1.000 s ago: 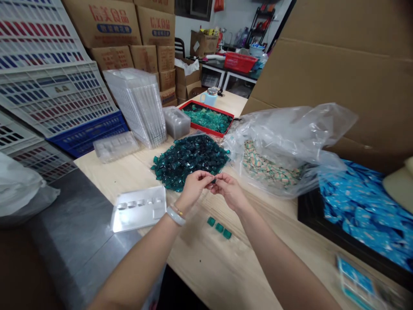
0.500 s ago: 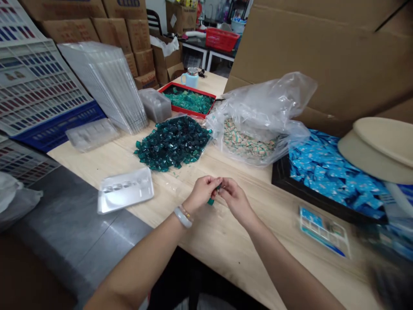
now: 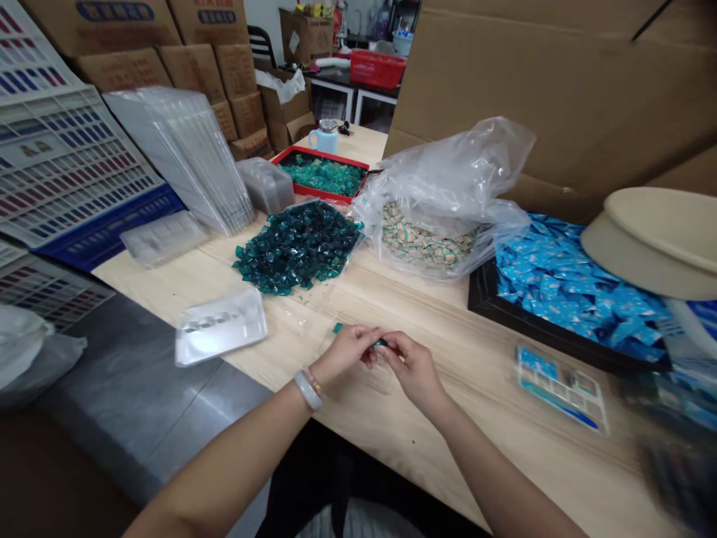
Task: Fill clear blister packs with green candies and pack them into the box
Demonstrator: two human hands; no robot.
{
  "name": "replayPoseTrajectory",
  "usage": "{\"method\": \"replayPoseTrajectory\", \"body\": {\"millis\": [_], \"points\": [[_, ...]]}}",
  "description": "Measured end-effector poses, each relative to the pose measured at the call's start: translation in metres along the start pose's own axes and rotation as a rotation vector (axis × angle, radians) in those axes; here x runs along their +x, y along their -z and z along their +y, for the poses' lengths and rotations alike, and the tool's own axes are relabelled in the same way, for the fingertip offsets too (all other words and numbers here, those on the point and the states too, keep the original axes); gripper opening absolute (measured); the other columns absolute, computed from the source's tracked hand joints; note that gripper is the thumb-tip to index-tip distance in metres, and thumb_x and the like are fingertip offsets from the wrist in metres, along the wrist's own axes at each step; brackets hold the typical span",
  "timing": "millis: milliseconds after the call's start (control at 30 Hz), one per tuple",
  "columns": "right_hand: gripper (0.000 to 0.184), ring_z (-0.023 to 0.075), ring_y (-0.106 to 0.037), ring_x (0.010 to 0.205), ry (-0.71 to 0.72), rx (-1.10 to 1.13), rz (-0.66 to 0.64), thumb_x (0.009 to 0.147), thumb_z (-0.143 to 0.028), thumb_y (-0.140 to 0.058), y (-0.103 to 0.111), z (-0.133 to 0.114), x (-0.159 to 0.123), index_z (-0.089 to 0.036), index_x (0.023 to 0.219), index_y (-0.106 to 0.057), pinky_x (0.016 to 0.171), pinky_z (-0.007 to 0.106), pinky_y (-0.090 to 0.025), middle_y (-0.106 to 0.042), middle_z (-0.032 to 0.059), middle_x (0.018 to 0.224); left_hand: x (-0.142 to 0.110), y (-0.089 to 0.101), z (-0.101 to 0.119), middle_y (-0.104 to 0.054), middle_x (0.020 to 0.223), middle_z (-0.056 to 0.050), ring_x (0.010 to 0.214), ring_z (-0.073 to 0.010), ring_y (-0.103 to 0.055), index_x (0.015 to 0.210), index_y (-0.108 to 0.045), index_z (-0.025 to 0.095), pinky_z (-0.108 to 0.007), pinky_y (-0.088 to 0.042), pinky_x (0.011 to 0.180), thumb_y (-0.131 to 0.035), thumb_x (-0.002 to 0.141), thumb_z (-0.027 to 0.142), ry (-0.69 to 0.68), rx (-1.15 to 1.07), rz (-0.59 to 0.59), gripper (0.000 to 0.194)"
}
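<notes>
Pinching a glossy dark-green piece (image 3: 379, 343), left hand (image 3: 348, 353) and right hand (image 3: 413, 366) close together, both grips clamped on it, forearms converging over the wood-grained table (image 3: 476, 359).

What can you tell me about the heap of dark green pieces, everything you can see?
The heap is a broad, low mound of many small, glossy, blocky pieces, dark teal and looking somewhat see-through at the edges. They lie loosely at mixed angles on the light wooden table. It sits beyond the left hand and right hand, short of the red-rimmed tray. Neither hand touches it.
</notes>
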State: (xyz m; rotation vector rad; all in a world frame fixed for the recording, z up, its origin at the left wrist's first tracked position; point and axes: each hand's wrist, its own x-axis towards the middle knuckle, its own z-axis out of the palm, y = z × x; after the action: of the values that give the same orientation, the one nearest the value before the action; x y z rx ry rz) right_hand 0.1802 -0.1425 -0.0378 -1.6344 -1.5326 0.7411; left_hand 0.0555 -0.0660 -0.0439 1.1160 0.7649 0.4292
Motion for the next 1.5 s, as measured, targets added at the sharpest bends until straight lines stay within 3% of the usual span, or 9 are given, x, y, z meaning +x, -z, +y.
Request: {"method": "replayPoseTrajectory", "body": {"millis": [133,267,467,567,667,800,933,1200,1500], "points": [[0.014,0.0181,-0.054,0.075,0.023,-0.458,-0.084,0.08,-0.023,-0.046,-0.004,0.011,0.003,-0.017,0.084,-0.058,0.068,0.03,-0.041,-0.06,0.0061,0.078,0.003,0.026,0.002,-0.052,0.059,0.001,0.056,-0.0103,-0.049,0.067,-0.055,0.014,-0.023,-0.039,0.055,-0.047,0.075,0.035,-0.262,0.516,0.339,0.025],[0.015,0.0214,-0.051,0.078,0.064,-0.766,-0.134,0.079,-0.025,-0.048,-0.014,0.014,0.009,-0.019,0.081,-0.062,0.067,0.032,-0.036,-0.058,0.0068,0.077,0.002,0.041,-0.006,-0.055,0.071,-0.001,0.067,-0.0123,-0.05,0.071,-0.056,0.015,-0.024,-0.039,0.063,-0.052,0.071,0.019,-0.362,0.792,0.327,0.006],[0.021,0.021,-0.051,0.079,0.096,-0.724,-0.086,0.077,-0.031,-0.053,-0.015,0.02,0.002,-0.018,0.091,-0.059,0.067,0.032,-0.034,-0.058,0.0065,0.081,0.011,0.076,0.015,-0.054,0.062,0.001,0.06,-0.0103,-0.049,0.065,-0.054,0.014,-0.021,-0.037,0.057,-0.048,0.076,0.027,-0.353,0.811,0.445,0.018],[0.035,0.0209,-0.051,0.08,0.158,-0.652,0.044,0.077,-0.038,-0.05,-0.008,0.016,0.013,-0.014,0.102,-0.053,0.069,0.034,-0.034,-0.058,0.008,0.083,0.028,0.112,0.047,-0.051,0.058,0.0,0.058,-0.0118,-0.046,0.061,-0.055,0.014,-0.024,-0.035,0.057,-0.043,0.079,0.038,-0.367,1.086,0.658,0.033],[0.032,0.0192,-0.051,0.075,0.205,-0.572,0.13,0.081,-0.036,-0.045,-0.011,0.003,0.051,-0.013,0.102,-0.051,0.069,0.034,-0.035,-0.057,0.006,0.076,0.053,0.127,0.061,-0.055,0.076,-0.006,0.078,-0.0176,-0.048,0.068,-0.061,0.014,-0.03,-0.034,0.069,-0.048,0.078,0.033,-0.436,1.426,0.563,0.025],[0.023,0.0178,-0.051,0.072,0.285,-0.425,0.094,0.081,-0.03,-0.044,-0.029,-0.013,0.109,-0.016,0.096,-0.054,0.068,0.032,-0.038,-0.057,0.0041,0.072,0.078,0.117,0.056,-0.052,0.091,-0.012,0.092,-0.0245,-0.043,0.074,-0.064,0.01,-0.037,-0.032,0.075,-0.047,0.076,0.02,-0.324,1.596,0.668,0.019],[0.023,0.0168,-0.051,0.072,0.294,-0.286,0.1,0.081,-0.026,-0.043,-0.037,-0.015,0.131,-0.018,0.1,-0.052,0.069,0.032,-0.041,-0.055,0.0045,0.077,0.071,0.111,0.06,-0.052,0.091,-0.01,0.092,-0.0229,-0.043,0.072,-0.064,0.012,-0.036,-0.032,0.077,-0.046,0.074,0.015,-0.306,1.364,0.638,0.019],[0.016,0.0122,-0.051,0.068,0.159,0.087,0.056,0.077,-0.028,-0.051,-0.004,-0.019,0.09,-0.021,0.091,-0.053,0.063,0.026,-0.044,-0.051,0.0004,0.073,0.033,0.056,0.052,-0.048,0.056,0.002,0.051,-0.0073,-0.044,0.065,-0.055,0.012,-0.021,-0.036,0.053,-0.051,0.071,0.031,-0.042,0.108,-0.025,0.021],[0.014,0.0151,-0.051,0.068,-0.017,-0.453,-0.106,0.08,-0.024,-0.045,0.011,0.018,-0.002,-0.018,0.077,-0.057,0.061,0.027,-0.043,-0.053,0.0041,0.074,-0.009,0.028,0.001,-0.052,0.107,-0.005,0.104,-0.0209,-0.04,0.1,-0.056,0.024,-0.038,-0.03,0.089,-0.058,0.071,0.024,-0.45,1.097,0.065,0.029]]}}
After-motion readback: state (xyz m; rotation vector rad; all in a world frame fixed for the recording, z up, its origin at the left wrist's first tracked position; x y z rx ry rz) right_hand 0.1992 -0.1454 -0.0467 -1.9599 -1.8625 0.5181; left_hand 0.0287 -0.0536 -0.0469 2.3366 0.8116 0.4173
